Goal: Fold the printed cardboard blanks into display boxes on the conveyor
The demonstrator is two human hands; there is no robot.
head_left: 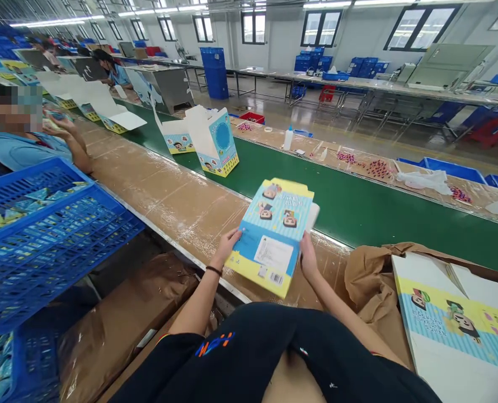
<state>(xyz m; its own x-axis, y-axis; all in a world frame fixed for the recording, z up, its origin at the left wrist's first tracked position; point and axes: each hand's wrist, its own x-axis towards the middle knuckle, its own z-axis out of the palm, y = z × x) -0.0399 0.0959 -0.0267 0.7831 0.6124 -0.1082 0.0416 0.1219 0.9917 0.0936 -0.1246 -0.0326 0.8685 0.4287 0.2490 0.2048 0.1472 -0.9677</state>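
While the left hand and the right hand grip a flat printed carton, their fingers are clamped on its side edges. The carton is held tilted over the paper-covered bench, just beside a green conveyor belt. A blue crate of packets stands to the left, and flat printed cards lie on brown paper to the right.
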